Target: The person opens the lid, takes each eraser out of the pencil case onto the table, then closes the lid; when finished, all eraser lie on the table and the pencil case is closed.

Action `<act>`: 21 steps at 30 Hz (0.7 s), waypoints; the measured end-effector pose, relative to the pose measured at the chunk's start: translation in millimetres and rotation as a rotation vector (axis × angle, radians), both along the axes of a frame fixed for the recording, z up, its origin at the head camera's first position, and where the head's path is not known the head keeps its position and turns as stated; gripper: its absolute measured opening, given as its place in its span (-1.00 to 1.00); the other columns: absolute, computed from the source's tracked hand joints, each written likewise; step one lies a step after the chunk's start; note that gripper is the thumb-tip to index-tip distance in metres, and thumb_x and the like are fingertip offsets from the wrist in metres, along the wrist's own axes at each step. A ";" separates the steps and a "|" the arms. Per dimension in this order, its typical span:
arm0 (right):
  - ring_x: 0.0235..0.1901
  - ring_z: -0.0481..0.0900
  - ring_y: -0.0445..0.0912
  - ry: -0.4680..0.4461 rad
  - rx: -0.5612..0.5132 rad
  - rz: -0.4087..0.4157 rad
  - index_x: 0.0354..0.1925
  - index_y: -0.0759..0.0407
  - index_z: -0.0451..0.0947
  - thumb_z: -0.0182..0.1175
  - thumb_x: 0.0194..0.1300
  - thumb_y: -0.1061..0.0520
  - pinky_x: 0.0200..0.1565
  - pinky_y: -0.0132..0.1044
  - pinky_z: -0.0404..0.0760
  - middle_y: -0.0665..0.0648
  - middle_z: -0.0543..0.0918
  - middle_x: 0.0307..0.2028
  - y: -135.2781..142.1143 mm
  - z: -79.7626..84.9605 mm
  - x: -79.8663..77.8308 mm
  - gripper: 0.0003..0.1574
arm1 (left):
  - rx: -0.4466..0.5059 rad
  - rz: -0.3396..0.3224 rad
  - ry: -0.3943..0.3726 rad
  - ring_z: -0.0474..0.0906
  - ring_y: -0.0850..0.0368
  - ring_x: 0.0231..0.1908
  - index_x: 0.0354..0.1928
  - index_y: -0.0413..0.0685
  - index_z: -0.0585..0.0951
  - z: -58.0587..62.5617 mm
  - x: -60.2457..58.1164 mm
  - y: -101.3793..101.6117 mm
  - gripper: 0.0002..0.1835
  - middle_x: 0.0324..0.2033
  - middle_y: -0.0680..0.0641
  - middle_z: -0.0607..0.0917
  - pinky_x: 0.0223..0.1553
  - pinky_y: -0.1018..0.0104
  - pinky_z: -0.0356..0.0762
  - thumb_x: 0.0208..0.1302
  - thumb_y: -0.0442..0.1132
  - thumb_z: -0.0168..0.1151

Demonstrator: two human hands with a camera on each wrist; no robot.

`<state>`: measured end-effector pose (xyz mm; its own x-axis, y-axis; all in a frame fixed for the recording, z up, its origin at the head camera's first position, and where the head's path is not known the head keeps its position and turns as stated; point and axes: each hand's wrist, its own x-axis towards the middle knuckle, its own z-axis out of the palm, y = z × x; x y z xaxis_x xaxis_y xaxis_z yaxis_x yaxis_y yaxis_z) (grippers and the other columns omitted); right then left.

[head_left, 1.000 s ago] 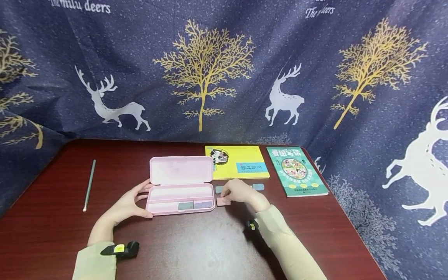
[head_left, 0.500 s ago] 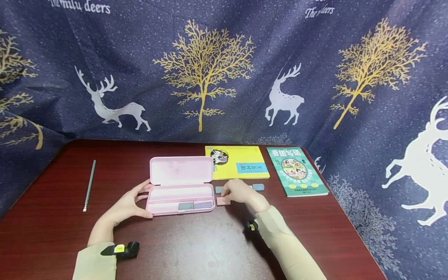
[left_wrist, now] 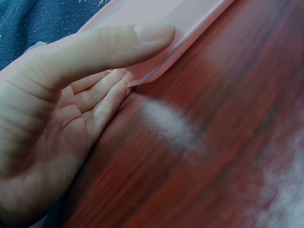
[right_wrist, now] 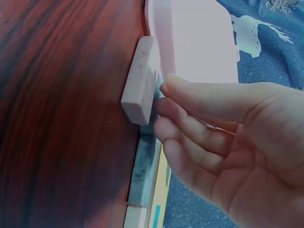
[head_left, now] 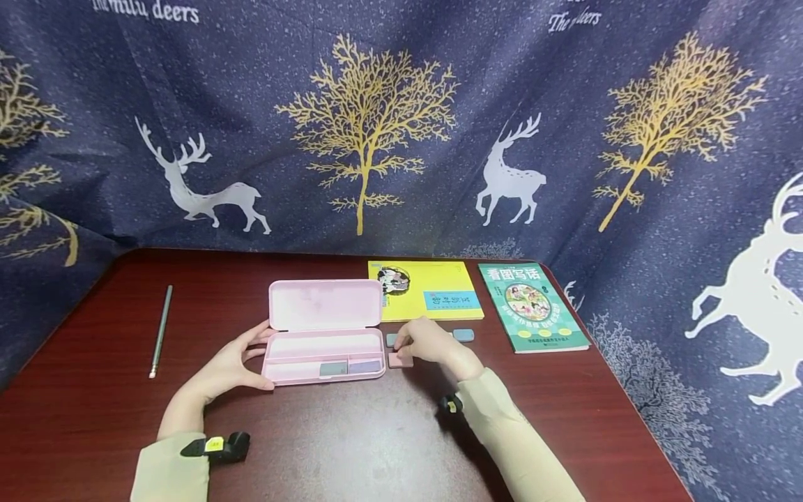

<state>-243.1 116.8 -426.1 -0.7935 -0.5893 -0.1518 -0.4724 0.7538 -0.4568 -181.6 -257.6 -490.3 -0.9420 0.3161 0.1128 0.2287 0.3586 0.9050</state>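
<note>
A pink pencil case [head_left: 326, 345] lies with its lid [head_left: 325, 305] raised. My left hand [head_left: 228, 362] grips its left end, thumb at the front corner and fingers at the back. In the front compartment sit a grey-green eraser [head_left: 333, 369] and a lavender eraser [head_left: 364, 367]. Just right of the case, a pink eraser [right_wrist: 140, 78] lies on the table. My right hand [head_left: 429, 343] is at it, fingers loosely bent; in the right wrist view the thumb and fingertips are right along its far edge. Behind it a blue-grey row of blocks [right_wrist: 143, 171] is partly hidden by this hand.
A yellow book [head_left: 433, 307] lies behind the right hand, and a green book [head_left: 533, 314] is farther right. At the left a green pencil [head_left: 162, 331] lies on the dark red table [head_left: 351, 446]. A dark blue cloth [head_left: 401, 104] hangs behind the table.
</note>
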 end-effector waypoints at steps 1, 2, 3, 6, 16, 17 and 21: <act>-0.32 0.65 -0.15 0.012 -0.004 0.008 -0.31 0.19 0.72 0.36 0.17 0.24 -0.21 -0.34 0.63 0.05 0.76 -0.36 -0.2 -0.1 -0.5 -0.93 | -0.001 -0.001 0.000 0.33 0.64 0.03 0.47 -0.39 0.03 -0.5 -0.3 -0.2 0.25 0.28 -0.44 0.36 0.07 0.64 0.43 -0.25 -0.33 0.63; -0.32 0.65 -0.15 0.025 -0.005 0.013 -0.31 0.18 0.72 0.36 0.17 0.23 -0.21 -0.34 0.62 0.04 0.76 -0.36 -0.7 -0.1 -1.0 -0.93 | 0.000 -0.002 0.001 0.33 0.64 0.03 0.47 -0.39 0.03 -0.8 -0.5 -0.3 0.25 0.28 -0.44 0.35 0.07 0.64 0.44 -0.25 -0.34 0.63; -0.32 0.65 -0.15 0.041 -0.009 0.021 -0.32 0.17 0.72 0.36 0.17 0.23 -0.21 -0.35 0.62 0.03 0.76 -0.37 -1.3 -0.1 -1.2 -0.94 | 0.001 -0.003 0.000 0.33 0.64 0.03 0.47 -0.40 0.02 -1.1 -0.8 -0.4 0.25 0.28 -0.45 0.35 0.07 0.64 0.44 -0.25 -0.34 0.63; -0.32 0.63 -0.16 0.083 -0.027 0.048 -0.35 0.17 0.71 0.36 0.17 0.22 -0.20 -0.36 0.60 0.01 0.76 -0.38 -4.5 0.1 -0.9 -0.96 | -0.003 -0.001 -0.006 0.33 0.65 0.03 0.47 -0.40 0.01 -1.8 -1.0 -0.5 0.26 0.29 -0.45 0.34 0.07 0.64 0.43 -0.24 -0.33 0.63; -0.24 0.69 -0.08 0.153 -0.085 0.070 -0.30 0.18 0.71 0.31 0.23 0.22 -0.08 -0.28 0.64 0.06 0.78 -0.34 -28.6 3.7 7.3 -0.94 | -0.016 0.007 -0.029 0.36 0.63 0.02 0.47 -0.40 0.01 -3.3 -1.6 -0.8 0.25 0.30 -0.44 0.33 0.06 0.64 0.44 -0.22 -0.31 0.62; -0.23 0.70 -0.08 0.162 -0.092 0.072 -0.30 0.18 0.71 0.31 0.23 0.23 -0.08 -0.28 0.64 0.07 0.77 -0.33 -31.3 4.0 8.7 -0.94 | -0.018 0.006 -0.031 0.36 0.64 0.02 0.47 -0.39 0.01 -3.3 -1.4 -0.9 0.25 0.30 -0.45 0.33 0.05 0.63 0.45 -0.22 -0.30 0.62; -0.24 0.69 -0.07 0.187 -0.124 0.089 -0.26 0.20 0.70 0.29 0.22 0.27 -0.11 -0.31 0.65 0.10 0.76 -0.32 -43.0 4.7 14.4 -0.90 | -0.026 0.015 -0.042 0.34 0.69 0.00 0.48 -0.38 0.01 -3.5 -1.0 -0.9 0.25 0.30 -0.44 0.33 0.05 0.62 0.46 -0.22 -0.29 0.63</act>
